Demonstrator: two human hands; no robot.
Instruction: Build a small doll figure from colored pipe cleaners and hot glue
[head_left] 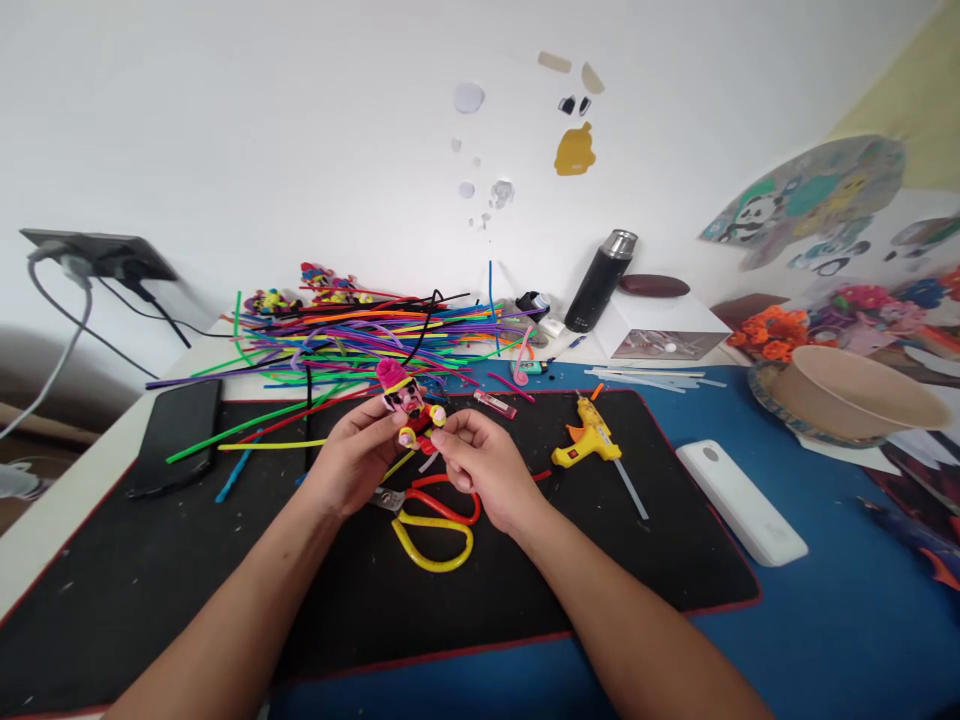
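Note:
A small pipe-cleaner figure point(411, 402) with a pink hat, dark face details and a red body is held up above the black mat. My left hand point(346, 455) grips its left side between thumb and fingers. On the other side, my right hand point(484, 460) pinches its lower right part, near the yellow-trimmed ends. Below the hands lie scissors point(433, 541) with one red and one yellow handle, their blades partly hidden by my left hand. Several loose pipe cleaners point(262, 445) in green, red and yellow stretch out to the left.
A heap of coloured pipe cleaners point(360, 335) lies along the wall. To the right are a yellow glue gun point(589, 437), a white power bank point(741, 502) and a beige bowl point(855, 390). A black flask point(600, 283) stands behind. A black phone point(177, 437) rests at left.

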